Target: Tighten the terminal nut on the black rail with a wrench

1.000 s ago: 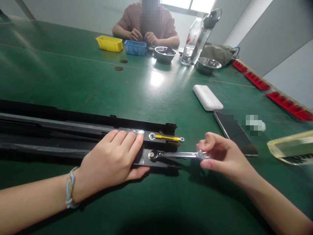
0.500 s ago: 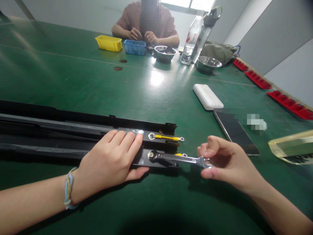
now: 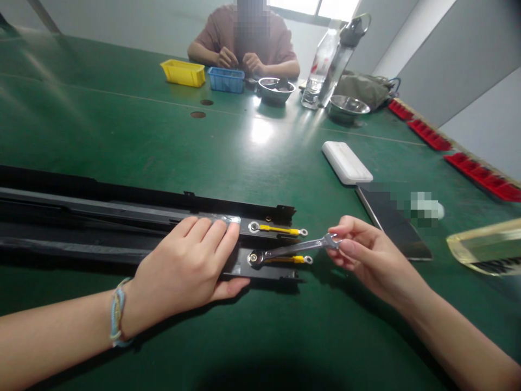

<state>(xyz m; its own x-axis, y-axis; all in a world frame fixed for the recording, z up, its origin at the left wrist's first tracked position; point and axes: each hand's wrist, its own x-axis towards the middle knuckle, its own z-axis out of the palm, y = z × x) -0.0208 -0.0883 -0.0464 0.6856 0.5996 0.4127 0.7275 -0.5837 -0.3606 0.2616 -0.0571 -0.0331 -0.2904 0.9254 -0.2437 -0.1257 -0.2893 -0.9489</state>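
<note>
Two yellow cables (image 3: 280,230), one wrench (image 3: 297,247) in right hand (image 3: 372,254).

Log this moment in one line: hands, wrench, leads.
left hand: on black rails | right hand: pinching wrench by open end | wrench ring end: around near fastener | yellow leads: outer ends free
</note>
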